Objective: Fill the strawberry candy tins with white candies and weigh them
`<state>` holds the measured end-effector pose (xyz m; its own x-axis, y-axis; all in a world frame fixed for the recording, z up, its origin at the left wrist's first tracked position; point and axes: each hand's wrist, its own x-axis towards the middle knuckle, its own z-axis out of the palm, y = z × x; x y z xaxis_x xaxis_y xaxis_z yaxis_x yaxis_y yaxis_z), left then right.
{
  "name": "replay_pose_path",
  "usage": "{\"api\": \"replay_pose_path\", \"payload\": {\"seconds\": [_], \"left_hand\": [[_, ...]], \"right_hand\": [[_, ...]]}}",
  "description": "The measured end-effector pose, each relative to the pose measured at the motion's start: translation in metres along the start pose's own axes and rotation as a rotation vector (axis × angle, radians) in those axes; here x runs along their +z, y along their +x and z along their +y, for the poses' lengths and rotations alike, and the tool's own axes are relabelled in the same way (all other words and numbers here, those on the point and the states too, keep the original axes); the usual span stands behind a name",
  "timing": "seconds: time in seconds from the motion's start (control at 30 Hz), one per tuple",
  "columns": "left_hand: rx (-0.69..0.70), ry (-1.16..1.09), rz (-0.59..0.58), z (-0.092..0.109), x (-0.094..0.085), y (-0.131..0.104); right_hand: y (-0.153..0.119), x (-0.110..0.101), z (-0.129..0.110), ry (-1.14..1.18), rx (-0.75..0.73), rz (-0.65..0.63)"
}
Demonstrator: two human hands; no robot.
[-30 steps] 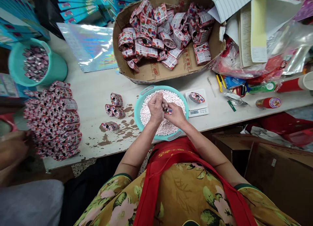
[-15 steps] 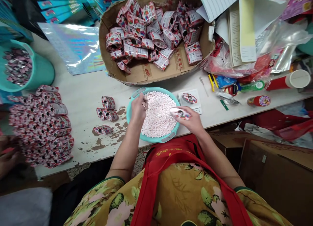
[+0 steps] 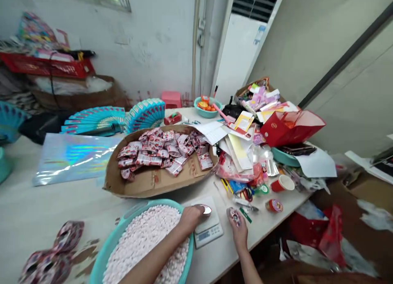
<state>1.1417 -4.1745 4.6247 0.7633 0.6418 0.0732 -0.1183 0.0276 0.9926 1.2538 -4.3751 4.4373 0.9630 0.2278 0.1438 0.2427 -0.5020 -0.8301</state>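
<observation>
My left hand (image 3: 190, 219) reaches across the basin and closes on a small oval printed container (image 3: 207, 210) at the digital scale (image 3: 210, 234); whether the container still touches the pan I cannot tell. My right hand (image 3: 240, 231), just right of the scale, holds another oval container (image 3: 234, 217) with its printed top and dark hole facing up. Below my left forearm is a turquoise basin (image 3: 190, 251) full of small pale pink pellets (image 3: 144, 239) that look like candies. At the lower left, several similar containers (image 3: 69, 237) sit on the table, blurred.
Behind the basin stands a cut-down cardboard box (image 3: 159, 188) with many printed containers. Papers (image 3: 238, 153), a red-and-white cup (image 3: 282, 183), a small round tub (image 3: 274, 205) and a green strip (image 3: 245, 215) lie to the right. Shiny holographic sheets (image 3: 73, 157) are at the left.
My view has tilted up and turned right. My left hand has gone from above the pellets to the container at the scale. My right hand has moved right of the scale, still holding its container.
</observation>
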Motion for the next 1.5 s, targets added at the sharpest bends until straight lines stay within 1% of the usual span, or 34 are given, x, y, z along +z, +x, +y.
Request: {"api": "replay_pose_path", "payload": {"seconds": [0.03, 0.07, 0.1, 0.13, 0.17, 0.2, 0.27, 0.33, 0.37, 0.4, 0.43, 0.47, 0.5, 0.53, 0.57, 0.6, 0.63, 0.67, 0.7, 0.77, 0.8, 0.87, 0.93, 1.0, 1.1, 1.2, 1.3, 1.4, 1.47, 1.5], "left_hand": [[0.012, 0.030, -0.035, 0.000, -0.005, -0.003], [0.009, 0.070, -0.071, -0.004, -0.011, -0.008], [-0.009, 0.124, -0.109, -0.009, -0.018, -0.014], [-0.040, 0.196, -0.143, -0.016, -0.025, -0.022], [-0.079, 0.278, -0.171, -0.024, -0.032, -0.030], [-0.119, 0.365, -0.191, -0.032, -0.038, -0.039], [-0.178, 0.513, -0.203, -0.047, -0.052, -0.055], [-0.209, 0.550, -0.200, -0.057, -0.067, -0.069], [-0.221, 0.506, -0.191, -0.060, -0.075, -0.074], [-0.237, 0.425, -0.163, -0.061, -0.084, -0.079], [-0.259, 0.306, -0.102, -0.061, -0.093, -0.085], [-0.283, 0.170, -0.013, -0.059, -0.102, -0.090], [-0.306, 0.036, 0.102, -0.057, -0.110, -0.096], [-0.328, -0.107, 0.254, -0.054, -0.117, -0.102], [-0.359, -0.176, 0.331, -0.052, -0.123, -0.106], [-0.391, -0.245, 0.401, -0.052, -0.129, -0.109], [-0.428, -0.313, 0.433, -0.055, -0.134, -0.110], [-0.468, -0.377, 0.451, -0.059, -0.139, -0.109], [-0.498, -0.519, 0.426, -0.065, -0.143, -0.108], [-0.585, -0.697, 0.408, -0.077, -0.148, -0.108], [-0.626, -0.758, 0.412, -0.081, -0.148, -0.110], [-0.676, -0.802, 0.449, -0.086, -0.146, -0.115], [-0.663, -0.824, 0.468, -0.089, -0.143, -0.121], [-0.634, -0.829, 0.455, -0.092, -0.141, -0.125], [-0.645, -0.792, 0.436, -0.095, -0.141, -0.127], [-0.628, -0.759, 0.423, -0.098, -0.138, -0.128], [-0.572, -0.727, 0.438, -0.101, -0.132, -0.127], [-0.581, -0.699, 0.450, -0.104, -0.128, -0.125], [-0.581, -0.638, 0.458, -0.104, -0.131, -0.125], [-0.557, -0.558, 0.470, -0.104, -0.134, -0.125]], "right_hand": [[-0.001, 0.002, 0.005, 0.002, 0.039, 0.078], [-0.005, 0.002, 0.005, 0.022, 0.063, 0.123], [-0.010, 0.002, 0.000, 0.058, 0.065, 0.124], [-0.015, 0.002, -0.011, 0.119, 0.048, 0.083], [-0.022, 0.002, -0.025, 0.202, 0.018, -0.002], [-0.028, 0.003, -0.043, 0.288, -0.014, -0.128], [-0.040, 0.008, -0.083, 0.414, -0.048, -0.453], [-0.050, 0.018, -0.117, 0.460, -0.034, -0.745], [-0.055, 0.023, -0.131, 0.466, -0.020, -0.841], [-0.059, 0.028, -0.143, 0.466, -0.012, -0.895], [-0.063, 0.032, -0.152, 0.455, -0.015, -0.911], [-0.068, 0.035, -0.160, 0.431, -0.021, -0.905], [-0.074, 0.037, -0.166, 0.400, -0.020, -0.897], [-0.079, 0.038, -0.171, 0.347, -0.022, -0.896], [-0.084, 0.041, -0.175, 0.333, 0.009, -0.912], [-0.088, 0.046, -0.177, 0.331, 0.052, -0.957], [-0.091, 0.052, -0.179, 0.334, 0.084, -0.993], [-0.093, 0.060, -0.179, 0.344, 0.055, -1.021], [-0.096, 0.068, -0.179, 0.324, 0.033, -1.058], [-0.100, 0.080, -0.178, 0.269, 0.051, -1.124], [-0.102, 0.083, -0.178, 0.237, 0.070, -1.151], [-0.105, 0.084, -0.178, 0.203, 0.097, -1.185], [-0.107, 0.082, -0.178, 0.209, 0.090, -1.203], [-0.107, 0.081, -0.178, 0.207, 0.093, -1.185], [-0.106, 0.080, -0.178, 0.187, 0.141, -1.188], [-0.104, 0.079, -0.174, 0.242, 0.179, -1.224], [-0.104, 0.081, -0.164, 0.259, 0.205, -1.184], [-0.106, 0.081, -0.155, 0.290, 0.220, -1.172], [-0.107, 0.076, -0.151, 0.368, 0.212, -1.156], [-0.105, 0.072, -0.149, 0.412, 0.201, -1.125]]}}
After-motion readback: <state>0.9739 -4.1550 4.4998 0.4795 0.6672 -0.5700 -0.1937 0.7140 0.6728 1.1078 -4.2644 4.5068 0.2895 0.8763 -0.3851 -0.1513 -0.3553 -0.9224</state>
